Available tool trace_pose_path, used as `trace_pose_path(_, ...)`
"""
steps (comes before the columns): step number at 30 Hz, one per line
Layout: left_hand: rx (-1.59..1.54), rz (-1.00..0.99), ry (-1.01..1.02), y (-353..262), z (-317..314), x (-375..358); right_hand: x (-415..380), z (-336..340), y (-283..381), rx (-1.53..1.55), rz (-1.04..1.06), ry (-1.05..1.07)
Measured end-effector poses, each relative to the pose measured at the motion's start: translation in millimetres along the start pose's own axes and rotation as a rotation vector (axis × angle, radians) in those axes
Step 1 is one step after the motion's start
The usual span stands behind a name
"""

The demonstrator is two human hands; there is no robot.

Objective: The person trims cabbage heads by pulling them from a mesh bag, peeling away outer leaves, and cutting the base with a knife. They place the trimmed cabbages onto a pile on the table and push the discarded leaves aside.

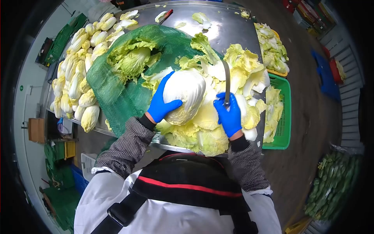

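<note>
Gripped in my blue-gloved left hand point(163, 102) is a pale napa cabbage point(186, 91), its fingers and thumb spread round the left side. My right hand point(229, 116), also gloved in blue, is closed round the handle of a knife point(227, 78) whose curved blade points away from me. The blade stands to the right of the cabbage, apart from it. Loose cabbage leaves point(206, 117) lie under and around both hands. Behind my left hand, a leafy untrimmed cabbage point(134, 62) rests on a green mesh bag point(117, 93).
Trimmed cabbages point(76, 85) are piled at the table's left. A red-handled knife point(166, 15) lies at the far side of the metal table point(237, 29). A green crate point(286, 117) with leaves stands at the right edge, behind it a yellow-rimmed container point(278, 73) full of leaves.
</note>
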State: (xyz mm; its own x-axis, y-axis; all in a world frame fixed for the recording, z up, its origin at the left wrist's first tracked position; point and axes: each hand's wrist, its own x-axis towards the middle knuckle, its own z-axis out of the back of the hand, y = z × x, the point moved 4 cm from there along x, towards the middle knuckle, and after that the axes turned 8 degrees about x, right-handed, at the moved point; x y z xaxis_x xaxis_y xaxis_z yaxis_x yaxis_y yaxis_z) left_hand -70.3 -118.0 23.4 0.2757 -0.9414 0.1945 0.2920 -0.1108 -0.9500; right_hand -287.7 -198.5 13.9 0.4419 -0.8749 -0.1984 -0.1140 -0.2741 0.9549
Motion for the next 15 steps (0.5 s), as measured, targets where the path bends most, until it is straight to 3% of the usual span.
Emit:
trace_pose_path(4, -0.057, 0.037, 0.19, -5, -6, -6, 16, -19, 25, -0.305, 0.242, 0.287)
trace_pose_path(5, -0.14, 0.097, 0.178, -4, -8, -11, 14, -23, 25, -0.211, 0.129, 0.352)
trace_pose_path(6, -0.14, 0.08, 0.174, -1, -8, -17, 13, -22, 22, -0.125, 0.062, 0.355)
trace_pose_path(10, -0.052, 0.128, 0.275, 13, -8, -21, 16, -13, -4, -0.315, 0.292, 0.388)
trace_pose_path(15, -0.256, 0.211, 0.245, 30, -22, -25, 12, -10, 4, -0.517, 0.25, 0.324)
